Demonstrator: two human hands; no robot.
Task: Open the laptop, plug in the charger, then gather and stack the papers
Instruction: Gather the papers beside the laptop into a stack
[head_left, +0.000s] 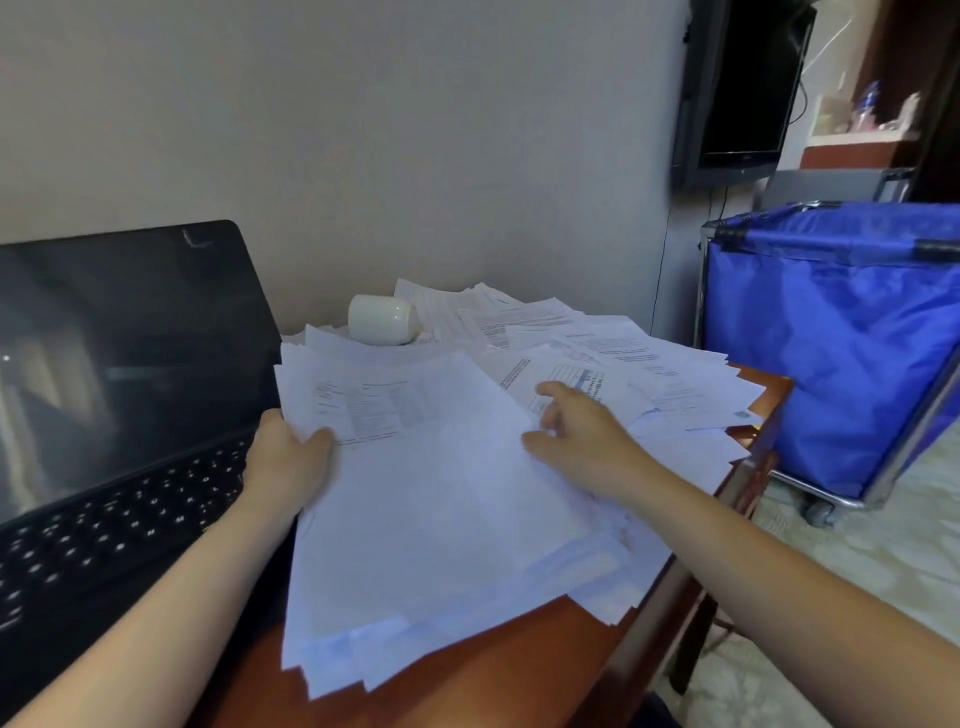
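A thick bundle of white printed papers (441, 519) lies over the middle of the brown wooden table (519, 670). My left hand (285, 462) grips the bundle's left edge, thumb on top. My right hand (582, 436) reaches across the bundle with loosely spread fingers that touch the loose sheets (623, 358) fanned out toward the back right. The black laptop (119, 415) stands open at the left, its screen dark. No charger is in view.
A white cup (382, 319) lies on its side on the papers near the wall. A blue fabric cart (841, 343) on wheels stands right of the table. A dark monitor (743, 88) hangs on the wall above it.
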